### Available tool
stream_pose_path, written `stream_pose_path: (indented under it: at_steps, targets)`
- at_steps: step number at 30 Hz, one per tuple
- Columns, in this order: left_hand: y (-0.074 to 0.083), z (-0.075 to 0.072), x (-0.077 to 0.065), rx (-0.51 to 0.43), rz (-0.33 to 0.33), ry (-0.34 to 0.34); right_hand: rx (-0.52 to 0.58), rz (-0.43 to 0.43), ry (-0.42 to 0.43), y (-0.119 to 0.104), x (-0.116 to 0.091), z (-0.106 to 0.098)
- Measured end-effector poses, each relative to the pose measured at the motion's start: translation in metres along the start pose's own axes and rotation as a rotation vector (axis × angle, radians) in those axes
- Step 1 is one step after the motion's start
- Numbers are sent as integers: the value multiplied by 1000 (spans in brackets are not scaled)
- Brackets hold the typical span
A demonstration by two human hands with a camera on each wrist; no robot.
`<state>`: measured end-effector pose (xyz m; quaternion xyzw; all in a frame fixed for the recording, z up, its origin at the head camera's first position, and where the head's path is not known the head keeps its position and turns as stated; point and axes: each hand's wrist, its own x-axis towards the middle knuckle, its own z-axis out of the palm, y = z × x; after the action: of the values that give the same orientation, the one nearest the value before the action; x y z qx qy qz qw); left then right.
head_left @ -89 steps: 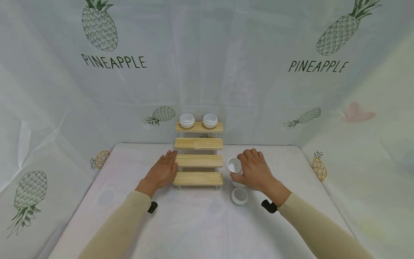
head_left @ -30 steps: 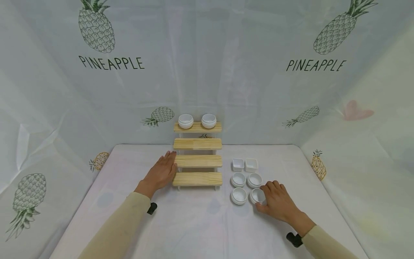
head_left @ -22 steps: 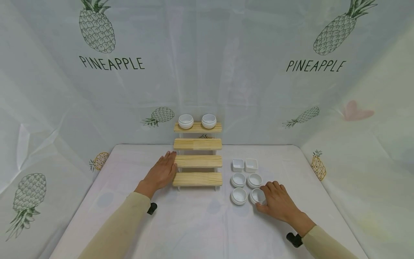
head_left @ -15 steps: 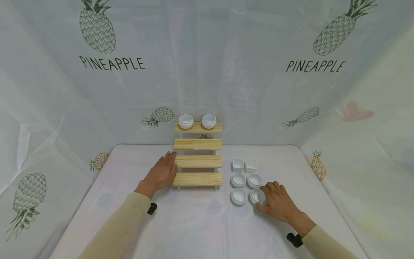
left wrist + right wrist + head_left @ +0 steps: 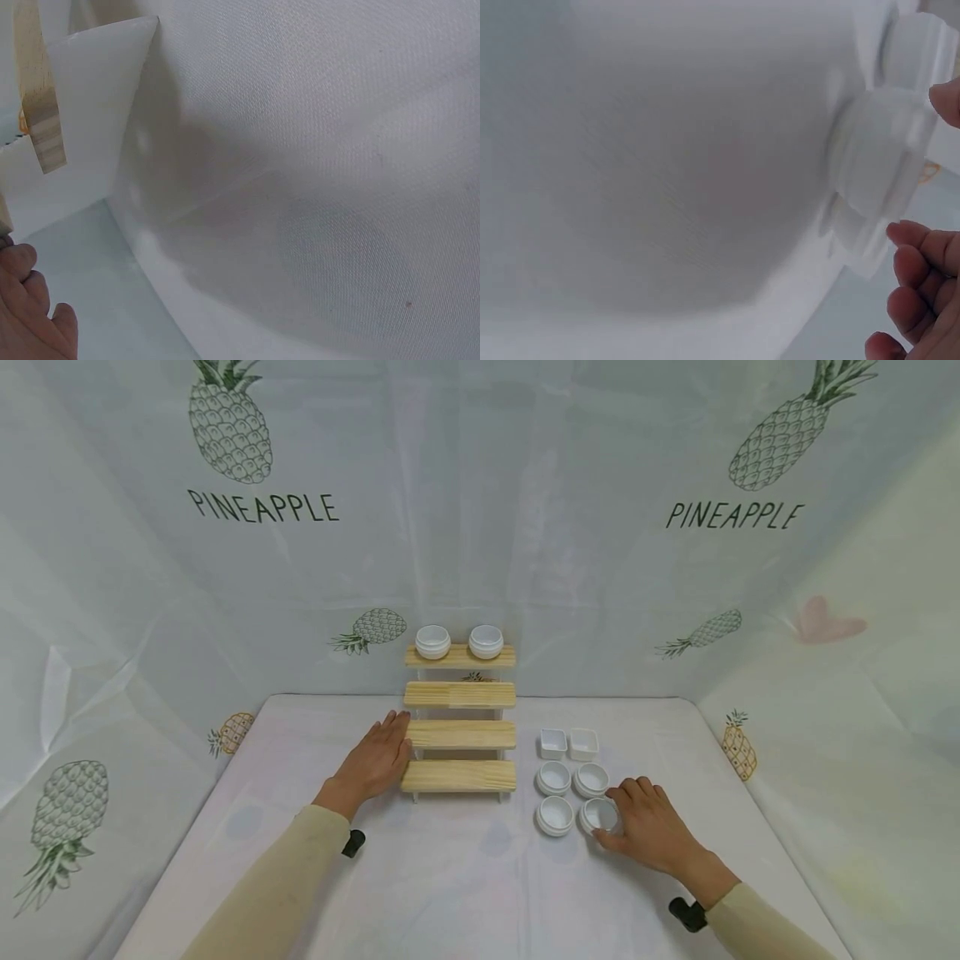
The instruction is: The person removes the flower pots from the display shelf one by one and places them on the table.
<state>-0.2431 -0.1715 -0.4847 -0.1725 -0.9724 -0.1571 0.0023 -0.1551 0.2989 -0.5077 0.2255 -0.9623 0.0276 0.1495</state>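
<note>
My left hand lies with extended fingers against the left edge of a wooden four-step rack, touching its lower boards. Two round white bowls sit on the rack's top board. My right hand has thumb and fingertips at opposite sides of a round white bowl, the front right one of a group on the table. In the right wrist view, that bowl stands between the thumb and the curled fingers. Beside it stands another round bowl.
Behind the front bowls are two more round bowls, then two square white dishes. White cloth covers the table. A pineapple-print sheet hangs behind and at both sides.
Three seconds ago my right hand held a white bowl close to the rack; it has moved right and toward me, onto the front right bowl. My left hand stays put.
</note>
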Motion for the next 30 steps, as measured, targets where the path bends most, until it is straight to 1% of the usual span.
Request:
stream_pose_path:
  at_steps: [3, 6, 10, 15, 19, 24, 27, 30]
  targets:
    - [0, -1, -1, 2, 7, 8, 1, -26, 53, 1, 11, -9]
    - [0, -2, -1, -1, 8, 15, -14, -70, 119, 1, 31, -19]
    - [0, -2, -1, -6, 1, 11, -28, -115, 202, -7, 72, -35]
    - [1, -3, -2, -6, 5, 4, -21, -142, 279, -26, 128, -51]
    - [4, -5, -2, 25, 18, 6, -30, -145, 308, -41, 165, -58]
    - [4, -4, -3, 88, 20, 2, -42, -126, 327, -56, 204, -65]
    - [5, -5, -3, 90, 21, 4, -38, -110, 310, -63, 225, -72]
    - [6, -6, -4, 82, 19, 1, -26, -80, 268, -70, 243, -76]
